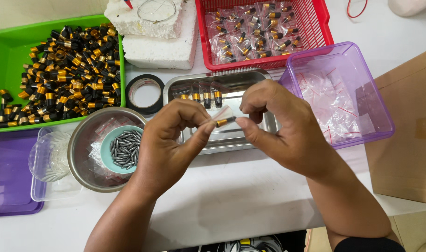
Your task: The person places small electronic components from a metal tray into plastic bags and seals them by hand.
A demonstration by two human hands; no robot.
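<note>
Clear bag (223,113), pinched by both hands (222,135)

Bare forearms, a dark edge of sleeve

Both the left hand (164,144) and right hand (283,128) are bare, without rings or gloves; a black sleeve (369,244) cuff shows on the right arm, well below the steel tray (236,140).

Only one view on my feed: head-worn camera, looking steeply down onto the white table (250,196) from close range, facing away from the wearer's body, forearms entering at bottom edge.
</note>
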